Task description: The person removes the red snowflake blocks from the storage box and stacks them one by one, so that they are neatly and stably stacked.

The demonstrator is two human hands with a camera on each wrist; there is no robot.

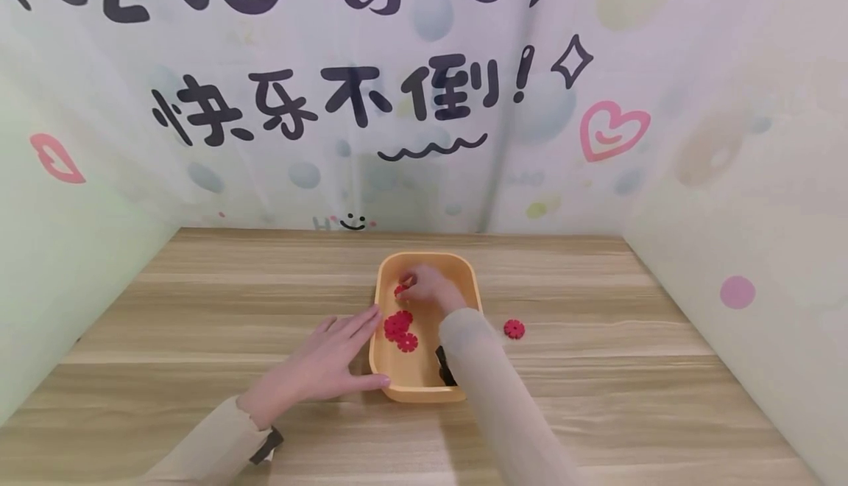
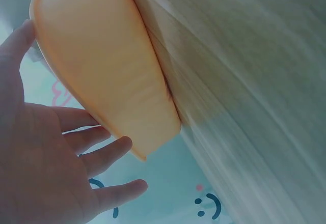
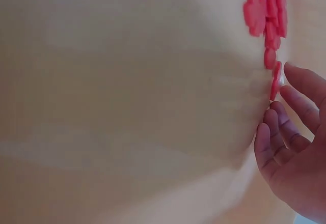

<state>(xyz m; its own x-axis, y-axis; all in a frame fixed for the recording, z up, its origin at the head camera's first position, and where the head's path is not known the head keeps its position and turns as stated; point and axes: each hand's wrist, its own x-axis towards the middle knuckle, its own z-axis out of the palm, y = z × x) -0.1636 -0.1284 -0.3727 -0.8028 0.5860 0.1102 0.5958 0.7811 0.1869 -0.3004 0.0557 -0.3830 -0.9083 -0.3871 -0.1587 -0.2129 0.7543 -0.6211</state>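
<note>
In the head view, an orange tray (image 1: 424, 395) with rounded corners stands on the table. Several red flower-shaped pieces (image 1: 399, 324) lie at the left side of its floor. Inside its far part is my right hand (image 1: 429, 286), its fingertips at another red flower-shaped piece (image 1: 400, 291). In the right wrist view, the thumb and index finger stand apart beside that piece (image 3: 276, 81), the other fingers loosely bent below. My left hand (image 1: 331, 361) rests thumb and spread fingers against the tray's left rim; in the left wrist view its fingers (image 2: 109, 158) look fairly straight.
One red flower-shaped piece (image 1: 514, 329) lies on the wooden table (image 1: 596, 398), right of the tray. A printed curtain (image 1: 397, 184) hangs behind the table, and a pale wall (image 1: 735, 236) stands at the right. The right sleeve (image 1: 490, 383) crosses the tray's near right corner.
</note>
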